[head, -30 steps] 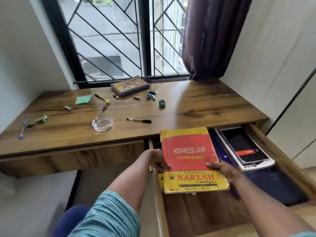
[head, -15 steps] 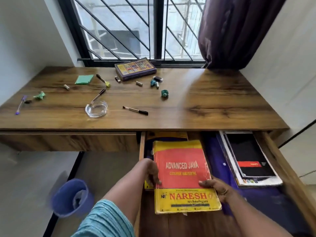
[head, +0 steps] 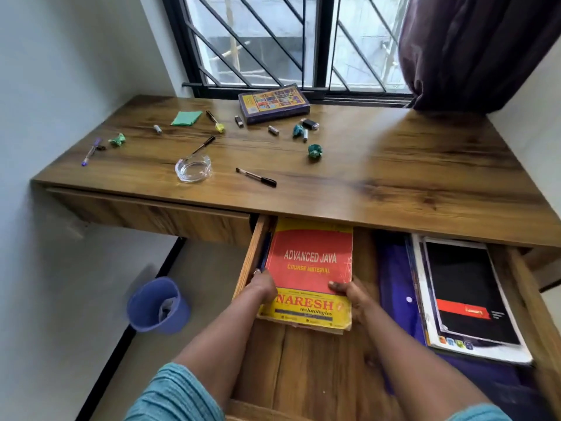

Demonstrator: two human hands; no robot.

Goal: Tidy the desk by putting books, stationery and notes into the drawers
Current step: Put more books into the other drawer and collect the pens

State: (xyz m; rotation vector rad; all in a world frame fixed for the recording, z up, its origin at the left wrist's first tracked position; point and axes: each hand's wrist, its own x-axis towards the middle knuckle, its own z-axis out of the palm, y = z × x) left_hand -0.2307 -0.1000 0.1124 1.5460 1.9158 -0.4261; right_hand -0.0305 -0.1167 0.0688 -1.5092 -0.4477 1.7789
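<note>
Wood-grain tabletop (head: 394,165) under a barred window, with the right drawer (head: 318,375) pulled open below it. Book (head: 309,253) lies flat in the drawer's left part, close to the left wall, far end tucked under the tabletop edge. Its cover is red with a yellow border and reads "ADVANCED JAVA COURSE MATERIAL"; a yellow band at the near end reads "NARESH technologies", and the corners are worn. Left hand (head: 262,287) grips its left edge, fingers (head: 258,273) curled over the side. Right hand (head: 352,296) grips the right edge, thumb on the cover, other fingers hidden underneath. Right of the right fingers: blue folder (head: 391,284), then a black-covered stack (head: 467,293). Beyond the fingers on the tabletop: black pen (head: 256,177), glass ashtray (head: 193,171), green notes (head: 186,118).
</note>
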